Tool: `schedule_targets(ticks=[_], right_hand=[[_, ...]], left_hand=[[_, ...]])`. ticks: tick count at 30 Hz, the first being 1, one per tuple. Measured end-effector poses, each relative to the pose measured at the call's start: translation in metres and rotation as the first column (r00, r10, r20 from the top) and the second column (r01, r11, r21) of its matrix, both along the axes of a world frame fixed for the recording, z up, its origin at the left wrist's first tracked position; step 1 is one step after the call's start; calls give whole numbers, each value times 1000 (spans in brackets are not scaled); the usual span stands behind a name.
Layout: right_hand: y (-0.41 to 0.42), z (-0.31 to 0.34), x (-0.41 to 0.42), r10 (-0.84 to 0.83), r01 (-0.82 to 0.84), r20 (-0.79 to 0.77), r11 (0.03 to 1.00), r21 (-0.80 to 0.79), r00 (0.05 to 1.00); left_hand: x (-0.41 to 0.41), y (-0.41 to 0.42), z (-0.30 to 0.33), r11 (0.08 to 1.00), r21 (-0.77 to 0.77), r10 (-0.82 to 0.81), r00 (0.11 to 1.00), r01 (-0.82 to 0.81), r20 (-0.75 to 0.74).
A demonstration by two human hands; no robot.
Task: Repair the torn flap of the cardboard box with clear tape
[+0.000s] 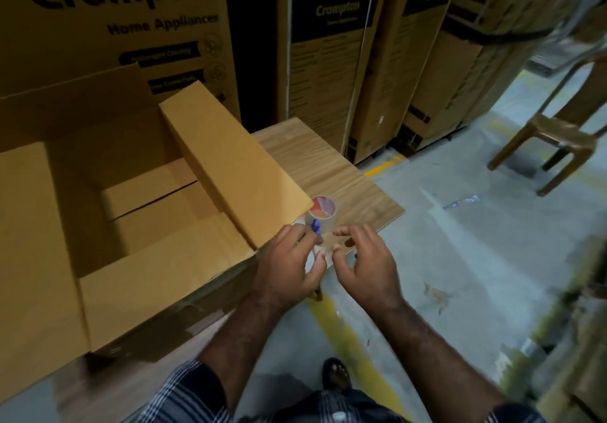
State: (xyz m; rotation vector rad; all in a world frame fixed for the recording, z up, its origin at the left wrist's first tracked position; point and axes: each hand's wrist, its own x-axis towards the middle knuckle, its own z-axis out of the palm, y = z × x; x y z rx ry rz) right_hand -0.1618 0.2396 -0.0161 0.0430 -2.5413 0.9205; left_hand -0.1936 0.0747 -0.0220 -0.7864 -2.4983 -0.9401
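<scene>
An open brown cardboard box (138, 212) fills the left of the view, its flaps spread outward. The right flap (230, 160) stands raised over the wooden table (328, 166). A roll of clear tape (322, 212) with a red and white core sits on the table beside that flap's near corner. My left hand (289, 265) is closed around a small blue object (316, 225), touching the roll's near side. My right hand (364, 265) hovers just right of it with fingers curled and apart, holding nothing I can make out.
Tall printed appliance cartons (328, 61) line the back. A brown plastic chair (565, 133) stands at the far right on the grey floor (476, 258), which has a yellow painted line (354, 350). My foot (335, 373) is below the table's edge.
</scene>
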Motion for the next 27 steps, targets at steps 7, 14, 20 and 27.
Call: schedule_targets(ticks=[7, 14, 20, 27], right_hand=[[61, -27, -46, 93, -87, 100, 994, -64, 991], [79, -80, -112, 260, -282, 271, 958, 44, 927], [65, -109, -166, 361, -484, 353, 789, 378, 863], [65, -135, -195, 276, -519, 472, 672, 529, 838]], left_hand=[[-28, 58, -34, 996, -49, 81, 951, -69, 297], [-53, 74, -60, 942, -119, 329, 794, -314, 510], [-57, 82, -76, 880, -154, 447, 675, -449, 587], [-66, 89, -88, 839, -125, 491, 640, -529, 591]])
